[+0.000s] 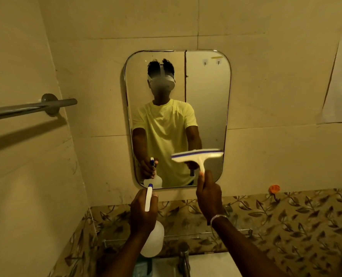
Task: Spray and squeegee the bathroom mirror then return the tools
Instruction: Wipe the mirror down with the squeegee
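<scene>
A rounded rectangular mirror [206,100] hangs on the tiled wall straight ahead. My left hand [141,214] grips a white spray bottle [153,238] by its neck, with the blue-tipped nozzle pointing up toward the mirror's lower edge. My right hand [209,194] holds the handle of a white squeegee [198,155]. Its blue-edged blade lies roughly level in front of the mirror's lower right part. The mirror reflects a person in a yellow shirt holding both tools.
A metal towel bar [30,106] juts from the left wall. A leaf-patterned tile band [286,216] runs below the mirror, with an orange hook [274,189] on it. A tap [184,256] and a sink sit at the bottom centre. Paper [340,80] hangs on the right wall.
</scene>
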